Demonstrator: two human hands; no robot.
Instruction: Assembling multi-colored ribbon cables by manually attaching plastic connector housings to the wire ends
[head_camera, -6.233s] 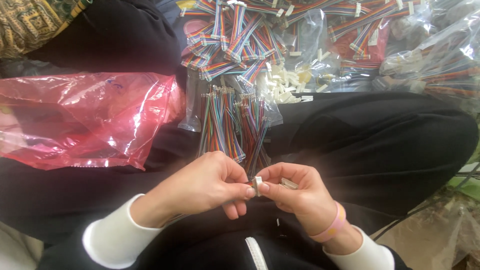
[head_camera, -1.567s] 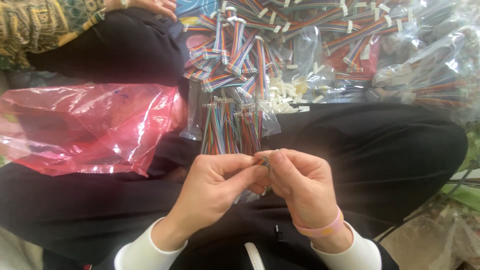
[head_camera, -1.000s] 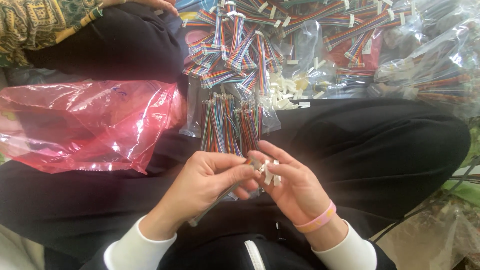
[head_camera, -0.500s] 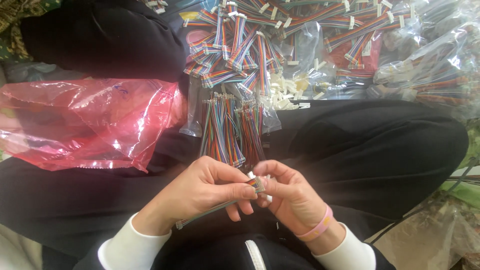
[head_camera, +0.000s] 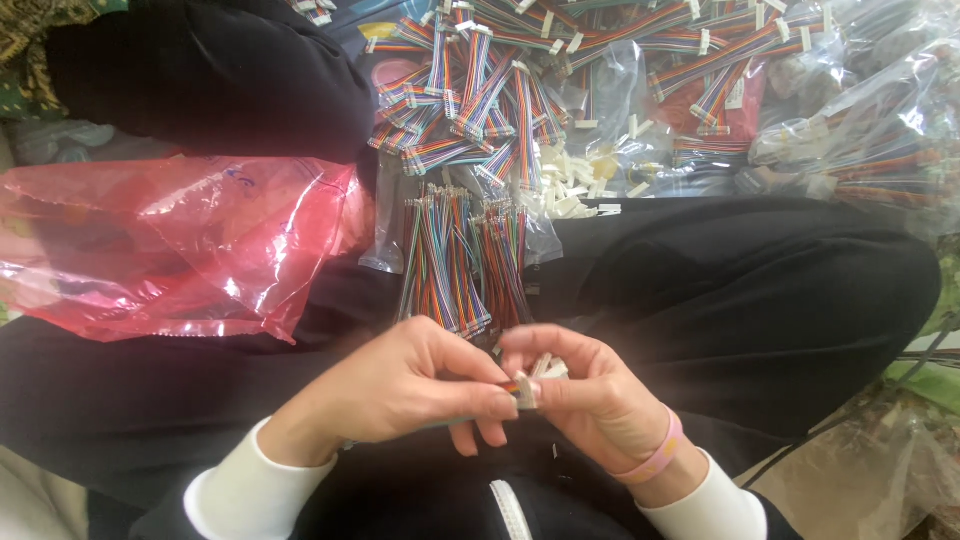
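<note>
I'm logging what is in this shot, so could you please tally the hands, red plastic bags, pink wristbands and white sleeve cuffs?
Hands: 2, the left hand and the right hand, meeting on a small white connector.
Red plastic bags: 1 red bag.
Pink wristbands: 1 wristband.
White sleeve cuffs: 2, a left cuff and a right cuff.
Total: 6.

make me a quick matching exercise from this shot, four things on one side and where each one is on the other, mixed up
Things:
1. red plastic bag
2. pink wristband
3. loose white connectors
4. small white connector

Places:
A. pinched between the fingertips of the left hand and the right hand
B. in a pile beyond the lap, beside the rainbow wire bundles
C. on the left side of the lap
D. around the right wrist

Pairs: 1-C, 2-D, 3-B, 4-A
</note>
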